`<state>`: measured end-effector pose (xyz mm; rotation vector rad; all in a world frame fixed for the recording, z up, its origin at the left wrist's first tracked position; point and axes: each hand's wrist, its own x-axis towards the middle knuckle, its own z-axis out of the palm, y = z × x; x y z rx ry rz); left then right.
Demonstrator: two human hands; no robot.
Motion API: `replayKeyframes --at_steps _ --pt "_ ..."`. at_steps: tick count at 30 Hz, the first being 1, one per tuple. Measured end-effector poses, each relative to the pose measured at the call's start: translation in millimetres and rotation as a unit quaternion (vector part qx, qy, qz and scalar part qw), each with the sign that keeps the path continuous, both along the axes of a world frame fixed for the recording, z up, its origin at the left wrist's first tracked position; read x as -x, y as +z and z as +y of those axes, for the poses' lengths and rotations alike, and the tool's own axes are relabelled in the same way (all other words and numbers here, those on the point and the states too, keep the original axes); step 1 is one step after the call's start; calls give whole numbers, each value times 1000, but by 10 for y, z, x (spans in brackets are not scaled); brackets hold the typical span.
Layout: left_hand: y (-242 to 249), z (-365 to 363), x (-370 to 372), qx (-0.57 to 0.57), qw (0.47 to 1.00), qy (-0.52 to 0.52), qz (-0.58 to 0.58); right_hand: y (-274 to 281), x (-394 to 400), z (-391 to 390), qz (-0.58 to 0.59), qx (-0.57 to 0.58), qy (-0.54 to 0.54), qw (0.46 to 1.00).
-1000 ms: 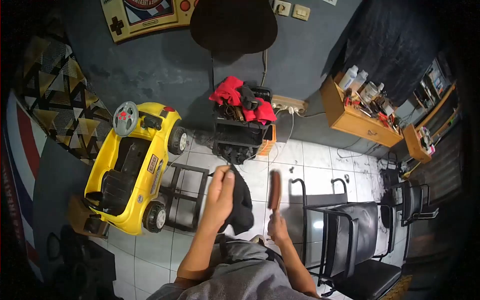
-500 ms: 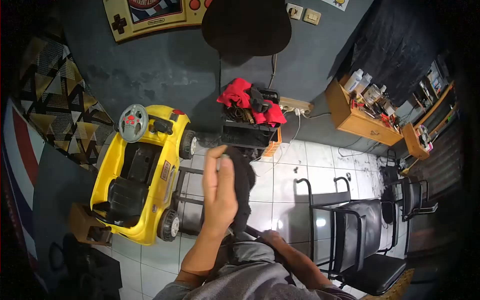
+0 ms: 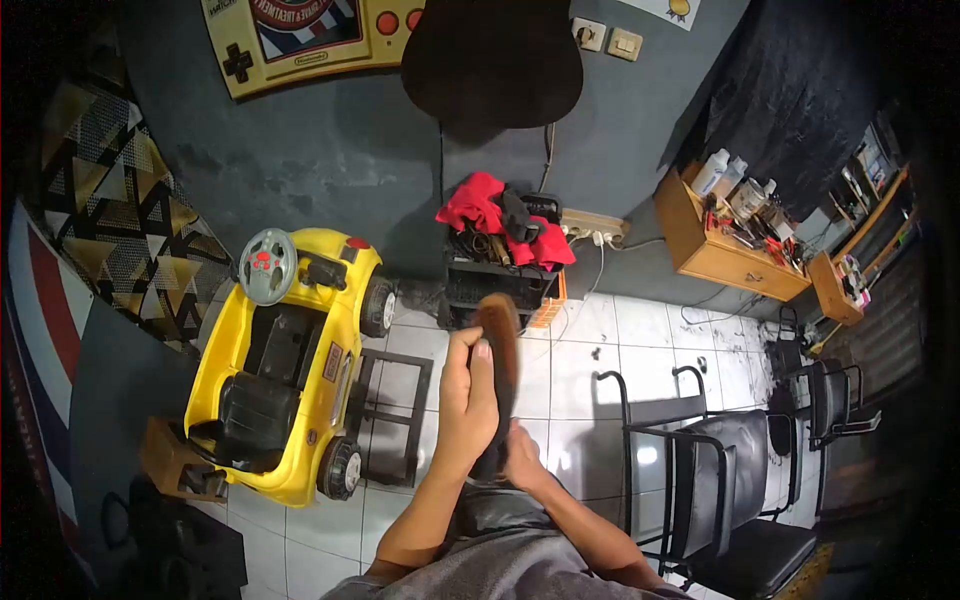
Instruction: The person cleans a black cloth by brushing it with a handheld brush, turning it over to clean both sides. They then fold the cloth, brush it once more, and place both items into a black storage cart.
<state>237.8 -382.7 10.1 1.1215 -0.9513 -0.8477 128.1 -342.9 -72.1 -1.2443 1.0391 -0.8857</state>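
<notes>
A long, slightly blurred black object with a brown, rounded upper end (image 3: 503, 335) stands nearly upright in front of me. Its exact kind I cannot make out. My left hand (image 3: 470, 405) is closed around its left side, with the thumb and fingers pointing up. Lower down, my right hand (image 3: 522, 458) is closed at the right edge of the same object, some of its fingers hidden.
A yellow ride-on toy car (image 3: 320, 400) stands to the left, beside a dark metal frame (image 3: 415, 440). Ahead is a black rack (image 3: 480, 285) with red cloths (image 3: 470, 205). Black armchairs (image 3: 725, 470) stand right, below a wooden drawer shelf (image 3: 715, 255) with bottles and tools.
The held object has turned, so its brown side now shows instead of only dark fuzzy black. My left hand has shifted right and slightly down; my right hand has come up and in to it.
</notes>
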Motion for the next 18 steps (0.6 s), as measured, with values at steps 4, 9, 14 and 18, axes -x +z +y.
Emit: replayKeyframes --at_steps 4,9,14,18 --pt "270 -214 56 45 995 93 -3 -1283 417 -167 370 68 321 869" --pt "445 -254 -4 5 973 121 197 -2553 1265 -426 482 83 212 846" --pt "197 -287 156 3 974 126 189 -1355 1232 -655 241 -123 -25 963" --pt "2 -423 388 9 973 43 228 -125 840 -702 -154 -174 -58 971"
